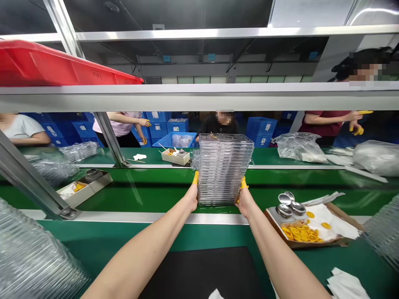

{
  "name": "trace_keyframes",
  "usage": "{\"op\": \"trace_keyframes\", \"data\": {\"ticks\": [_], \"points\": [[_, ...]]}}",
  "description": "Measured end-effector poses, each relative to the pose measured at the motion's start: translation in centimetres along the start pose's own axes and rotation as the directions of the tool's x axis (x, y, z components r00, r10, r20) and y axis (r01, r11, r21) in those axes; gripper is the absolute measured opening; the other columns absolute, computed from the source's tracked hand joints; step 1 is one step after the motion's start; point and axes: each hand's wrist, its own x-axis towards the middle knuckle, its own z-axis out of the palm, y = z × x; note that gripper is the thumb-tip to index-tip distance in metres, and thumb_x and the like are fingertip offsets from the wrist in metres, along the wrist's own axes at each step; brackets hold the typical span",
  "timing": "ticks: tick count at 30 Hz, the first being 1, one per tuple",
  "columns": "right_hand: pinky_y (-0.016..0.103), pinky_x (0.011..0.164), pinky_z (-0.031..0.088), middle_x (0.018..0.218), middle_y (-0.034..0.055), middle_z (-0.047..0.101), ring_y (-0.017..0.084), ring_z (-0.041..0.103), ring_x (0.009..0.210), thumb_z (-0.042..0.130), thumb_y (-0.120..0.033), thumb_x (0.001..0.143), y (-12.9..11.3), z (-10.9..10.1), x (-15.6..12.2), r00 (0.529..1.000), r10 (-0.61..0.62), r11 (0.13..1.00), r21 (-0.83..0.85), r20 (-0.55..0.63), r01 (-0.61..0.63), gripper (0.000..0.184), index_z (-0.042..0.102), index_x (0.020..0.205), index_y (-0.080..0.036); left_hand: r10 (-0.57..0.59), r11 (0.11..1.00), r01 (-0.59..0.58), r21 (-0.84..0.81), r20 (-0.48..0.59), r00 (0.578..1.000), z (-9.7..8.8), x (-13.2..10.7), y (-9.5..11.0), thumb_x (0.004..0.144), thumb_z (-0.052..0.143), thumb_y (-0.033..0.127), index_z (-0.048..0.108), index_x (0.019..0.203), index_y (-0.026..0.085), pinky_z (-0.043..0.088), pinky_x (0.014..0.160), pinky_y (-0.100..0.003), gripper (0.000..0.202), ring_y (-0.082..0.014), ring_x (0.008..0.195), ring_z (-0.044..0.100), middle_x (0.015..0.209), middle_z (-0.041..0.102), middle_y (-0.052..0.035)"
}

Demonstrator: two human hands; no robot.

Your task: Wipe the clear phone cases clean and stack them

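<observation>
The tall stack of clear plastic trays [222,170] stands between your left hand [190,197] and right hand [245,199], its base at the green conveyor belt [149,199]. Your yellow-capped fingers [195,177] are clamped on its 2 sides, probably to keep the loose layers squared. Right of your right fingers, a cardboard tray [299,244] holds steel domed caps [288,203] and yellow rings [301,233].

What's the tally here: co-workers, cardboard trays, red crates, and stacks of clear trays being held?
Co-workers: 4 (white shirt, pink shirt, black shirt, maroon shirt)
Cardboard trays: 3
Red plastic crate: 1
Stack of clear plastic trays, between left hand and right hand: 1
Total: 9
</observation>
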Motion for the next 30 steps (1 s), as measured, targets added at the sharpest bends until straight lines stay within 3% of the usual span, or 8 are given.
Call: {"op": "trace_keyframes", "data": {"ticks": [5,11,23,30], "points": [[0.041,0.088,0.048,0.111,0.009,0.065,0.019,0.062,0.094,0.034,-0.067,0.093,0.3,1.5,-2.8,0.991,0.126,0.99,0.06,-0.034,-0.124,0.059,0.06,0.116,-0.019,-0.014,1.0,0.014,0.013,-0.047,0.999,-1.6,-2.4,0.2,0.095,0.056,0.043,0.06,0.115,0.017,0.054,0.085,-0.042,0.033,-0.0219,0.097,0.064,0.115,0.064,-0.0078],[0.041,0.087,0.05,0.114,0.0087,0.062,0.019,0.061,0.096,0.045,-0.055,0.095,-0.2,3.0,-3.9,0.989,0.146,0.988,0.05,-0.04,-0.144,0.044,0.059,0.116,-0.018,0.0,1.0,0.001,0.018,-0.082,0.997,-2.9,-3.4,0.6,0.096,0.055,0.044,0.059,0.117,0.017,0.054,0.083,-0.041,0.035,-0.0215,0.096,0.064,0.115,0.063,-0.0081],[0.042,0.089,0.051,0.12,0.0089,0.06,0.02,0.061,0.101,0.05,-0.046,0.096,1.5,3.0,-2.2,0.998,0.064,0.997,-0.043,-0.005,-0.065,0.035,0.059,0.118,-0.019,-0.035,0.998,0.038,0.058,-0.063,0.997,-4.2,-2.3,0.1,0.095,0.056,0.04,0.058,0.118,0.017,0.054,0.084,-0.042,0.032,-0.0215,0.097,0.064,0.118,0.062,-0.0085],[0.041,0.087,0.052,0.118,0.0088,0.06,0.02,0.061,0.099,0.053,-0.043,0.095,0.5,4.0,-3.1,0.987,-0.066,0.987,-0.156,-0.148,0.043,0.033,0.058,0.117,-0.018,-0.063,0.986,0.084,0.142,-0.145,0.987,-3.5,-3.7,1.8,0.095,0.058,0.037,0.055,0.124,0.017,0.053,0.087,-0.046,0.035,-0.0242,0.104,0.062,0.123,0.059,-0.0094]]}}
